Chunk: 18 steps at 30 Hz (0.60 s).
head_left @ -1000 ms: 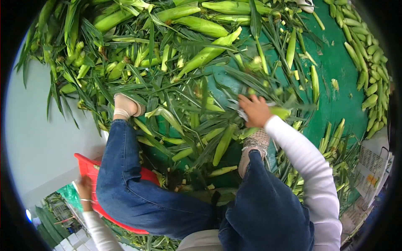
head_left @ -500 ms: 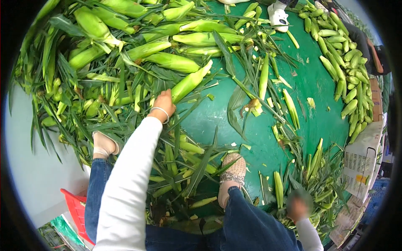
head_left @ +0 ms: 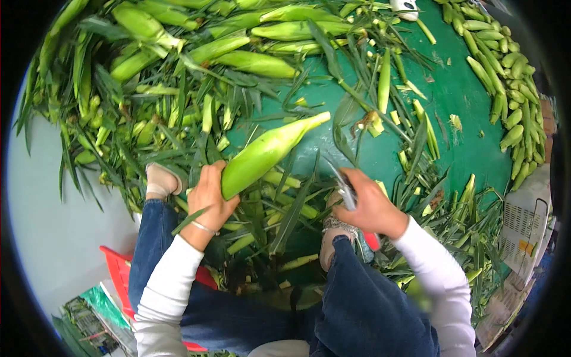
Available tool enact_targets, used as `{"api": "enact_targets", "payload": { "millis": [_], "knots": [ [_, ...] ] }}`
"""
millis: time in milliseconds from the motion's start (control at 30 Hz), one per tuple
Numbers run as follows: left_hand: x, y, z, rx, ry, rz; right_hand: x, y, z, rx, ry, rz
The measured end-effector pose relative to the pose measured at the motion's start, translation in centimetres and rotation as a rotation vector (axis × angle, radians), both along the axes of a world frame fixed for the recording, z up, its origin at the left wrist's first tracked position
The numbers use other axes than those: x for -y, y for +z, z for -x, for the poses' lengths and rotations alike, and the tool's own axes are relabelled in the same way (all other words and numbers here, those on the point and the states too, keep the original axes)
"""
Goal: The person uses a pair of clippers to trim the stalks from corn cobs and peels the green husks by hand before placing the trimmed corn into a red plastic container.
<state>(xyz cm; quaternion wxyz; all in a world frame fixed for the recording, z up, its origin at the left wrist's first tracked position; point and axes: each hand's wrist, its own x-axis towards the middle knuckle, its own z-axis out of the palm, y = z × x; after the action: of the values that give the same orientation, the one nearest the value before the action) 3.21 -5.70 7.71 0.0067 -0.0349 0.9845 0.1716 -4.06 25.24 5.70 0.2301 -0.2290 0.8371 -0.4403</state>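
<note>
Left hand [head_left: 211, 196] was clamped on the butt of a green corn ear [head_left: 262, 156] — ear sat up off the green floor [head_left: 443, 71], between the shoes, tapered tip angled up-right. Right hand [head_left: 373, 205] had its fingers closed round a bladed tool [head_left: 338, 171], blade pointing up-left, apart from the ear. Leafy pile [head_left: 148, 89] lay upper left; more ears [head_left: 517, 101] at far right.

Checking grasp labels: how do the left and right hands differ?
The left hand grips a green corn ear, husk on; the right hand holds a silver bladed tool. The left hand has a bracelet at its wrist; the right hand shows none. Both come out of white sleeves.
</note>
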Motion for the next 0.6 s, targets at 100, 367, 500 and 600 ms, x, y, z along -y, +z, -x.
{"api": "enact_targets", "payload": {
  "millis": [100,367,500,600],
  "knots": [
    [0.1,2.3,-3.3,0.006,0.054,0.060,2.8,-0.7,0.7,0.465,0.058,0.116],
    [-1.0,3.0,-6.6,0.170,0.067,0.062,5.1,-3.1,-0.9,0.376,0.162,0.161],
    [-0.9,2.2,-6.9,0.153,0.092,-0.010,4.6,-2.7,-1.5,0.354,0.148,0.056],
    [-0.8,1.8,-7.1,0.088,0.150,-0.201,4.8,-3.6,-1.7,0.609,-0.047,0.213]
  ]
}}
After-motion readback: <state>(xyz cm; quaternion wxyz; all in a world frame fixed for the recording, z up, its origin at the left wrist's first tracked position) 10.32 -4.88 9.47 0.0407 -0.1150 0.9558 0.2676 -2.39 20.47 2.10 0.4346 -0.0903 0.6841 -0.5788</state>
